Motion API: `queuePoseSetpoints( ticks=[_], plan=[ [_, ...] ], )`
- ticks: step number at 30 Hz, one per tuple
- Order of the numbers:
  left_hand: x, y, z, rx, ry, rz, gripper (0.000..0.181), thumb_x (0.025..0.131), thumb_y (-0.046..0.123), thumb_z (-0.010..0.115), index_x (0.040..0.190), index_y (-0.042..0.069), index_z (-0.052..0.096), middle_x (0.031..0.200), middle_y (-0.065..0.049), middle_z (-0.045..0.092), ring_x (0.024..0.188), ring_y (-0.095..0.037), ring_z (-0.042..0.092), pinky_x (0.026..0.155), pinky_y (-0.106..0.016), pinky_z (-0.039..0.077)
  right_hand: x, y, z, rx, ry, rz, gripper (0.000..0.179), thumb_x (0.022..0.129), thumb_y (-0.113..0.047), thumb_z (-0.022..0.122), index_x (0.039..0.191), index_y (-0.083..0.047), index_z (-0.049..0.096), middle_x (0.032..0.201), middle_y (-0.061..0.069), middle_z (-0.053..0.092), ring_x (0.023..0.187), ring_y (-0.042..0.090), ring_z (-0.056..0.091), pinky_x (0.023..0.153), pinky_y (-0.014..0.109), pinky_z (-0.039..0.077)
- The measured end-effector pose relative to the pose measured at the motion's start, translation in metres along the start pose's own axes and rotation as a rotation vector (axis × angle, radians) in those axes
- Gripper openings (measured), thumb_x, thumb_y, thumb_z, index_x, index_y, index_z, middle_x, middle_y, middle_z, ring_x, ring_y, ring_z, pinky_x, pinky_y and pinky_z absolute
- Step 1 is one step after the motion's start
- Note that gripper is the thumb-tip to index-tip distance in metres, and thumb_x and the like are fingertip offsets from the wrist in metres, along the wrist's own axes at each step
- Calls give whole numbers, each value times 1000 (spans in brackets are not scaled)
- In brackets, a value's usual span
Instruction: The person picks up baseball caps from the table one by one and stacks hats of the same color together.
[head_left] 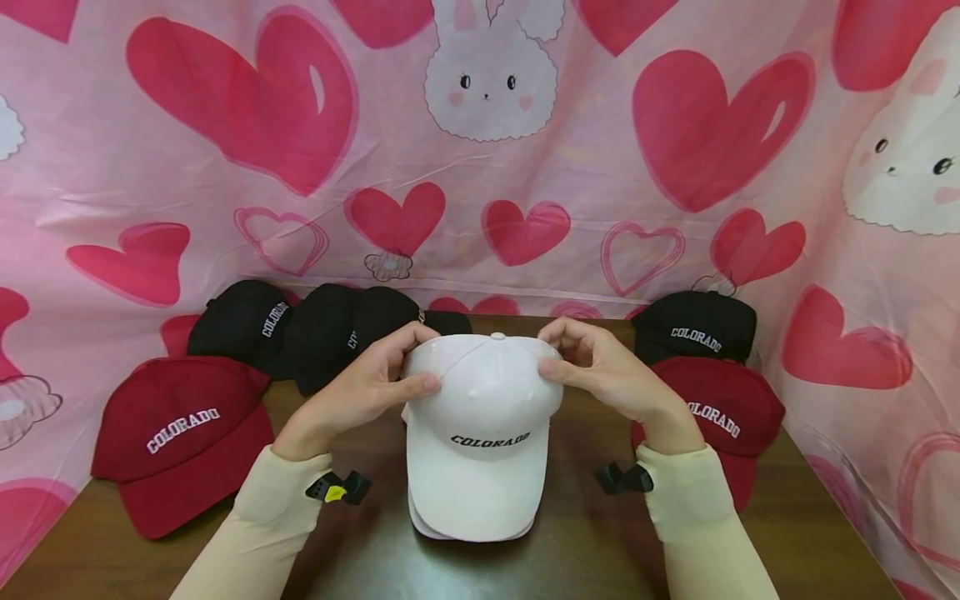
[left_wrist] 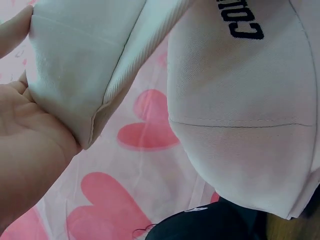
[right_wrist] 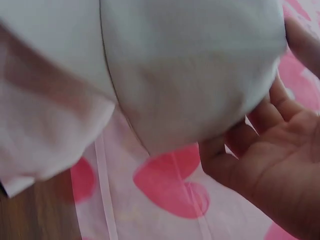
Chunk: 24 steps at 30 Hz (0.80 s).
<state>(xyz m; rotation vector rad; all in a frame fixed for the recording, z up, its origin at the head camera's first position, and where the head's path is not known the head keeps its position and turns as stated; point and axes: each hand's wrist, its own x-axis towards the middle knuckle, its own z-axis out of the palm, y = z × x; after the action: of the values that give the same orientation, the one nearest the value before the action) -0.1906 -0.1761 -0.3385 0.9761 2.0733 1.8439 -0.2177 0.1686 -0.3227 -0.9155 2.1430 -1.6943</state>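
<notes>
Both hands hold a white baseball cap (head_left: 480,379) with dark COLORADO lettering over the middle of the table. My left hand (head_left: 356,392) grips the left side of its crown, thumb in front and fingers behind. On the opposite side, my right hand (head_left: 611,375) pinches the crown likewise. A second white cap (left_wrist: 240,90) with dark lettering is beneath the held one. In the head view it is mostly hidden, only its brim edge (head_left: 431,530) peeking out. A gap between the two caps shows in the left wrist view.
A red cap (head_left: 180,442) sits left on the wooden table (head_left: 360,550), with several black caps (head_left: 243,325) behind it. On the right are a black cap (head_left: 697,321) and another red cap (head_left: 731,400), partly behind my forearm. A pink heart-patterned cloth (head_left: 585,167) hangs around the table.
</notes>
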Motion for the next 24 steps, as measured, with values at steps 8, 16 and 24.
queuePoseSetpoints(
  ticks=[8, 16, 24],
  plan=[
    [1, -5, -4, -35, 33, -42, 41, 104, 17, 70, 138, 8, 49, 130, -16, 62, 115, -36, 64, 95, -46, 61, 0, 9, -13, -147, -126, -35, 51, 97, -8, 77, 144, -13, 58, 130, 11, 64, 118, 35, 62, 97, 42, 60],
    [6, -17, -6, 8, 114, -121, 39, 105, 16, 65, 141, 8, 51, 131, -14, 59, 116, -34, 61, 95, -39, 60, 5, 16, -13, -175, -80, 12, 50, 98, -13, 78, 145, -15, 60, 128, 10, 66, 115, 35, 63, 92, 39, 61],
    [9, -26, -10, 53, 119, -204, 36, 107, 21, 61, 138, 6, 51, 133, -16, 57, 119, -34, 57, 96, -40, 58, 8, 22, -11, -113, -79, 85, 49, 99, -13, 75, 145, -11, 60, 124, 14, 66, 112, 38, 63, 87, 40, 62]
  ],
)
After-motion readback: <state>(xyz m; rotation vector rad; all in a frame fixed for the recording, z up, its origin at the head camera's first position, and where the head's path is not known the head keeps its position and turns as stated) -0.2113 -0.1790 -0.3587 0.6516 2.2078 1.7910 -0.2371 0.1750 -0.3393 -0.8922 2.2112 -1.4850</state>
